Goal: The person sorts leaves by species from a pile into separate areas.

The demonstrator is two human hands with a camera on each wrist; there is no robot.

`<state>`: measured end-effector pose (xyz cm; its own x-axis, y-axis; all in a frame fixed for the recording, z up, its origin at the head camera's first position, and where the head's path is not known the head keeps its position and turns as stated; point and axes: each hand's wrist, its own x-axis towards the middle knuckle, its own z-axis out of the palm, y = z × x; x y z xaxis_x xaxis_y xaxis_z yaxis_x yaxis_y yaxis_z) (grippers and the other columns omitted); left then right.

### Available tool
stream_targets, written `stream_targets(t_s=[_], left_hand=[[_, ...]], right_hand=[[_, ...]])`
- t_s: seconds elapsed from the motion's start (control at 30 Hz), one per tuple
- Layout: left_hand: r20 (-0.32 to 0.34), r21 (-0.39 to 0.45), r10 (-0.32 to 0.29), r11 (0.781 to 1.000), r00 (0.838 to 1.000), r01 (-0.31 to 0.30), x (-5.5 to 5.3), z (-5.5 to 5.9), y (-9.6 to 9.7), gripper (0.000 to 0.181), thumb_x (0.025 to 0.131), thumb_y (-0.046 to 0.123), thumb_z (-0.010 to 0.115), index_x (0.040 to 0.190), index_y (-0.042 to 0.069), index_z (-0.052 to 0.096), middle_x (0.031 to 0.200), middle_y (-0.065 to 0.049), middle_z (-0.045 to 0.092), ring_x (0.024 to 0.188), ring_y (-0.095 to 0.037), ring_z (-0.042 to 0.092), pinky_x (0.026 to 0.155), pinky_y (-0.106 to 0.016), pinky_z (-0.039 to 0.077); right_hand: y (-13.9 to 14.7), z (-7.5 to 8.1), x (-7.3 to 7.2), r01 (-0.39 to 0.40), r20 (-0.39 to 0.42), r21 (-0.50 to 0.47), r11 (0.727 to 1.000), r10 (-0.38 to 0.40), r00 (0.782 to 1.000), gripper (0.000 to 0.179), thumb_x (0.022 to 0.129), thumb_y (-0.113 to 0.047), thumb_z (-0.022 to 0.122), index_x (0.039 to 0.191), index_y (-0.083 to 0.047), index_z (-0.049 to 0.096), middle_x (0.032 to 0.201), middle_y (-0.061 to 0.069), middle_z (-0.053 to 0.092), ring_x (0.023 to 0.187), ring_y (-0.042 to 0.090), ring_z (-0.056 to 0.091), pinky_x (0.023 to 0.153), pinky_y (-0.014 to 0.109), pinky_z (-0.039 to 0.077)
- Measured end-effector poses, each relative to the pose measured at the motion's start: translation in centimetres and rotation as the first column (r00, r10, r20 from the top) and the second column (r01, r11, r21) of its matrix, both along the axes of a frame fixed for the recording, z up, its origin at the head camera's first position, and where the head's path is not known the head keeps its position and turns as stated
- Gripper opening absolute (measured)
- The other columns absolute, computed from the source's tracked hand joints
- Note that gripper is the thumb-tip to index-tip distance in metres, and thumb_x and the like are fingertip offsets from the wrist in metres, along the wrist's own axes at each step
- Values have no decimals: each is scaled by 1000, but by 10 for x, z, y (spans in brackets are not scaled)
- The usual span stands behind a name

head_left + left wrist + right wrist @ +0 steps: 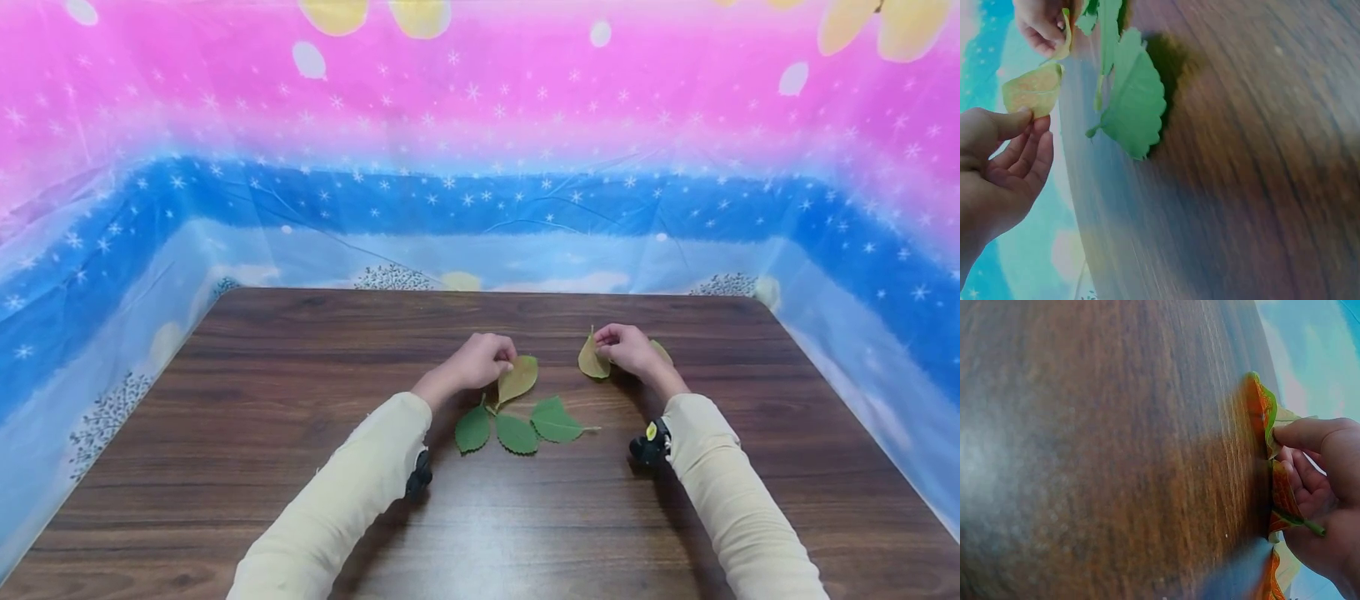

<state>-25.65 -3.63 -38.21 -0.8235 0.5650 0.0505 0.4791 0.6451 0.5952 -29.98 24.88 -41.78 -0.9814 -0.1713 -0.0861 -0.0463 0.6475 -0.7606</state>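
Between thumb and fingertips my left hand (480, 360) pinches a yellowish leaf (519, 380), its tip pointing down toward the green leaves. The left wrist view shows that same yellow leaf (1032, 89) held up at its edge. Farther right, my right hand (630, 352) pinches a second yellowish leaf (592, 360) by its side. Up close in the right wrist view this leaf (1262, 412) has a reddish-orange and green edge and stands against the table. Another reddish leaf (1286, 497) lies by the right palm; the head view shows a yellow leaf (662, 352) partly hidden behind that hand.
Three green leaves lie on the brown wooden table (300, 467): a left one (472, 429), a middle one (517, 434) and a right one (555, 419) with its stem pointing right. A patterned pink and blue cloth (495, 200) surrounds the table's back and sides.
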Motion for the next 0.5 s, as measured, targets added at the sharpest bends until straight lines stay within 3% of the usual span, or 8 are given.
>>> stream_targets(t_s=[0.13, 0.2, 0.37, 0.43, 0.5], left_hand=[[9, 104, 48, 993, 999, -49, -3, 4, 4, 6, 90, -2, 64, 94, -3, 67, 86, -10, 67, 82, -21, 62, 72, -26, 50], [52, 156, 73, 985, 996, -80, -3, 4, 6, 8, 89, -3, 64, 97, -4, 66, 88, -11, 67, 83, -22, 63, 71, -25, 51], [222, 298, 138, 933, 965, -202, -6, 0, 13, 19, 89, -6, 63, 108, -8, 61, 95, -16, 66, 86, -27, 65, 73, -30, 56], [250, 329, 163, 913, 954, -242, -7, -2, 16, 21, 89, -6, 63, 109, -9, 61, 96, -17, 65, 85, -28, 66, 73, -31, 56], [236, 330, 188, 907, 953, -261, -10, -3, 22, 19, 89, -6, 63, 108, -8, 61, 95, -17, 65, 84, -28, 67, 72, -30, 56]], right_hand=[[0, 0, 0, 4, 4, 0, 1000, -4, 1000, 20, 93, 2, 56, 112, 8, 58, 104, 19, 59, 95, 29, 55, 75, 31, 47], [-2, 1, 1, -1, -1, -2, 1000, 1, 1000, 20, 92, 3, 56, 112, 9, 58, 104, 19, 59, 96, 29, 55, 75, 31, 48], [-2, 3, 2, -12, -8, -5, 1000, 12, 1000, 21, 91, 4, 57, 110, 10, 58, 103, 20, 59, 96, 30, 55, 75, 30, 48], [-2, 3, 2, -13, -9, -3, 1000, 13, 1000, 21, 91, 4, 57, 110, 10, 58, 103, 20, 59, 96, 30, 55, 75, 30, 47], [-2, 3, 2, -11, -7, -3, 1000, 11, 1000, 21, 91, 4, 57, 110, 10, 58, 103, 19, 59, 95, 29, 55, 74, 29, 47]])
